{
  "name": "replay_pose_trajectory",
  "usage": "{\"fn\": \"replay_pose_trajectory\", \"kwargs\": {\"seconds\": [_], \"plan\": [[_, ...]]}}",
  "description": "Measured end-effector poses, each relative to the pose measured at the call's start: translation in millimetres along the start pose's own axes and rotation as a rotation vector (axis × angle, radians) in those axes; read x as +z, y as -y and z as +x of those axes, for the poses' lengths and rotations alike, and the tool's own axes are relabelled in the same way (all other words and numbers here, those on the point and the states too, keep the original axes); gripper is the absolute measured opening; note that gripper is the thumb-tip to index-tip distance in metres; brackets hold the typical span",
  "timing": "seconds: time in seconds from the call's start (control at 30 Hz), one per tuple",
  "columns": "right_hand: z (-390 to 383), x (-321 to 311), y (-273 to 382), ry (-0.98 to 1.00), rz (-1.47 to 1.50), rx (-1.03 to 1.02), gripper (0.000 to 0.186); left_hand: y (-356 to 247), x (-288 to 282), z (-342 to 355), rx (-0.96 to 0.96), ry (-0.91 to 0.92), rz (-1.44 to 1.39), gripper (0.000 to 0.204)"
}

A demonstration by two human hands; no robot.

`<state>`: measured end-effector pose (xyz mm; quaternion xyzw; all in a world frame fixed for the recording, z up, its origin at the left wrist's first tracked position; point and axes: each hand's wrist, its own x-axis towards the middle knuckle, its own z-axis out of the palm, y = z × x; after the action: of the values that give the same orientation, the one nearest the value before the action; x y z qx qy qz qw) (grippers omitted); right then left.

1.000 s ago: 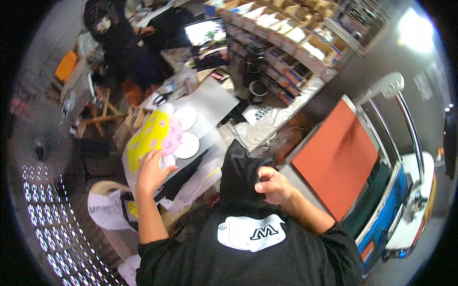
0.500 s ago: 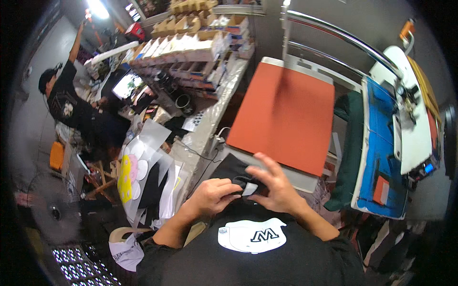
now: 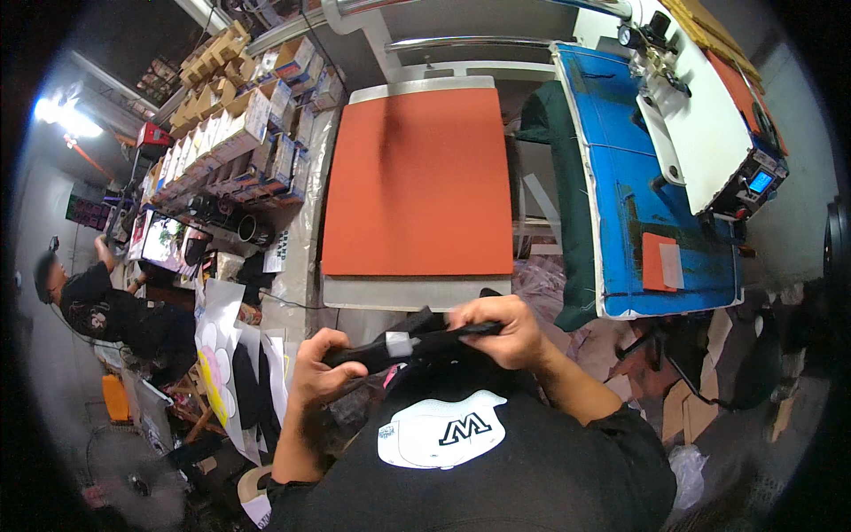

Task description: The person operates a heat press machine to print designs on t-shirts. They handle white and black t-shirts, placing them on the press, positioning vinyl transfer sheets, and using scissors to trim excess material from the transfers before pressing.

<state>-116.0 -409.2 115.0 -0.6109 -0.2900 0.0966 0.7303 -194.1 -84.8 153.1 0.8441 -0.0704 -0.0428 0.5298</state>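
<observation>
A black garment (image 3: 436, 344) is stretched between my two hands, just in front of my chest. A small white label (image 3: 399, 344) shows on its upper band. My left hand (image 3: 326, 371) grips one end of that band, thumb laid along it. At the other end, my right hand (image 3: 503, 330) is closed on the cloth, its fingers slightly blurred. The lower part of the garment merges with my own black shirt, so its full shape cannot be made out. Beyond my hands lies the flat orange pad (image 3: 421, 182) of a heat press, apart from the cloth.
To the right is a blue-topped platen (image 3: 620, 177) with a dark green roll (image 3: 567, 213) along its side and a white press head (image 3: 683, 133) above. Stacked boxes (image 3: 239, 133) fill the bench at left. A person (image 3: 115, 306) in black works further left, near a fan (image 3: 137, 483).
My hands have moved apart, pulling the garment's band out between them. The view has swung right, so the orange pad now sits straight ahead. The person at left has lowered a raised arm.
</observation>
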Motion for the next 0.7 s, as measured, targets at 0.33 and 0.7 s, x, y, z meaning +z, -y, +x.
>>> {"fn": "replay_pose_trajectory", "kwargs": {"seconds": [0.33,0.7], "plan": [[-21.1,-28.0,-5.8,0.147,-0.741,0.405,0.043,48.4,-59.5,39.6,-0.101,-0.141,-0.041,0.019],[-37.3,-50.3,2.7,-0.324,-0.853,0.424,0.021,156.9,-191.9,80.7,-0.237,0.170,0.103,0.010]]}}
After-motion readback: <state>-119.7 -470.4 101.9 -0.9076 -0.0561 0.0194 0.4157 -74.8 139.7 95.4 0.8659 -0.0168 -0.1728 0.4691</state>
